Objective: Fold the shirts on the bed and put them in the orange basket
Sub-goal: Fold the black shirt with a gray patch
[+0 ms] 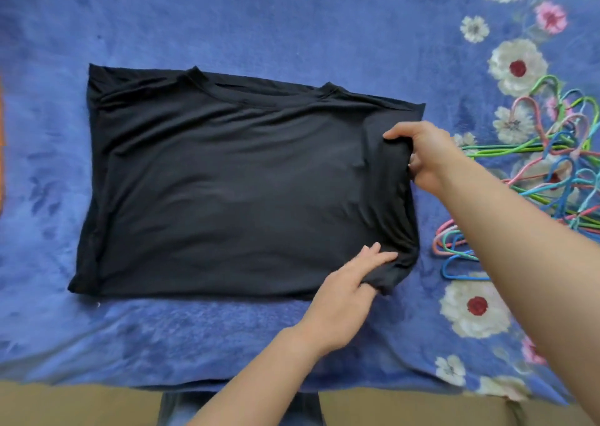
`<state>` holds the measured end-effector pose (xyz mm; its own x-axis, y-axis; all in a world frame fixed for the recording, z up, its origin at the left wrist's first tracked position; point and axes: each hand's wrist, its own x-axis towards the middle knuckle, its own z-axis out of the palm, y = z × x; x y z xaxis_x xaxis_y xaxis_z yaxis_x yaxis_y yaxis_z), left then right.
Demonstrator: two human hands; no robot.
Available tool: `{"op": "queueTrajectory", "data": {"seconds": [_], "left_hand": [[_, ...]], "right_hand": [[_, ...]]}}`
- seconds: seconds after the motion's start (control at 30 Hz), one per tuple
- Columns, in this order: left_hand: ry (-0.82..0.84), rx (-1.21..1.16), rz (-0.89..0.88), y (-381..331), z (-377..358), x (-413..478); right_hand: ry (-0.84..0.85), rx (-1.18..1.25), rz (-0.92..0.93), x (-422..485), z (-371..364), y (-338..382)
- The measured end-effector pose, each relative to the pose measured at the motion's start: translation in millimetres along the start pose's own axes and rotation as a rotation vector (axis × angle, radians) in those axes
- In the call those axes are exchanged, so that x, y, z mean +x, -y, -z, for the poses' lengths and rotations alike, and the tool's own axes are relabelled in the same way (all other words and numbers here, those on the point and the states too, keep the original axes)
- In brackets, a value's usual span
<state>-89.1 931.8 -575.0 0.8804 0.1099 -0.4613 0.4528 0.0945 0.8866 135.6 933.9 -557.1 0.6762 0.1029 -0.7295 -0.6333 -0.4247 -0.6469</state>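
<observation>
A black shirt [227, 182] lies flat on the blue bed cover, collar toward the far side and one fold along its left edge. My right hand [425, 156] pinches the shirt's right edge near the upper right corner. My left hand [350, 292] grips the lower right corner, with its thumb under the fabric and its fingers on top. An orange strip [1, 152] shows at the far left edge; I cannot tell whether it is the basket.
The blue floral bed cover [227, 23] spreads all around the shirt. A pile of several coloured wire hangers [548, 178] lies to the right of the shirt, close to my right forearm. The bed's near edge [97, 383] runs along the bottom, above a tan floor.
</observation>
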Motion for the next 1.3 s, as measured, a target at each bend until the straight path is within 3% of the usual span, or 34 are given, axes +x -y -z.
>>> {"op": "queueTrajectory", "data": {"seconds": [0.13,0.23,0.33,0.47,0.57,0.7,0.83,0.97,1.03,1.17,1.3], "left_hand": [[-0.194,-0.783,0.134,-16,62,-34],[-0.202,-1.248,0.171,-7,107,-64],[-0.274,-1.401,0.097,12,150,-97],[-0.498,-1.416,0.098,51,192,-135],[-0.598,-1.270,0.238,84,211,-160],[-0.469,-1.041,0.369,86,233,-176],[-0.670,-0.510,0.488,73,237,-158],[-0.798,-0.350,0.526,71,246,-154],[-0.711,-0.222,0.609,74,250,-155],[-0.641,-0.100,0.556,69,255,-148],[-0.822,0.083,0.420,58,259,-135]], "right_hand": [[0.145,0.095,0.007,-22,-40,28],[0.154,0.063,0.080,-49,-94,49],[0.233,-0.053,0.160,-84,-166,60],[0.573,-0.149,0.192,-120,-235,48],[0.516,-0.306,0.216,-120,-249,15],[0.328,-0.453,0.284,-112,-225,-48],[0.125,-0.623,0.443,-122,-184,-96],[0.074,-0.881,0.598,-142,-161,-136],[0.032,-0.909,0.507,-149,-155,-153],[-0.132,-0.405,0.150,-158,-157,-157],[0.052,-0.399,0.071,-158,-155,-159]]}}
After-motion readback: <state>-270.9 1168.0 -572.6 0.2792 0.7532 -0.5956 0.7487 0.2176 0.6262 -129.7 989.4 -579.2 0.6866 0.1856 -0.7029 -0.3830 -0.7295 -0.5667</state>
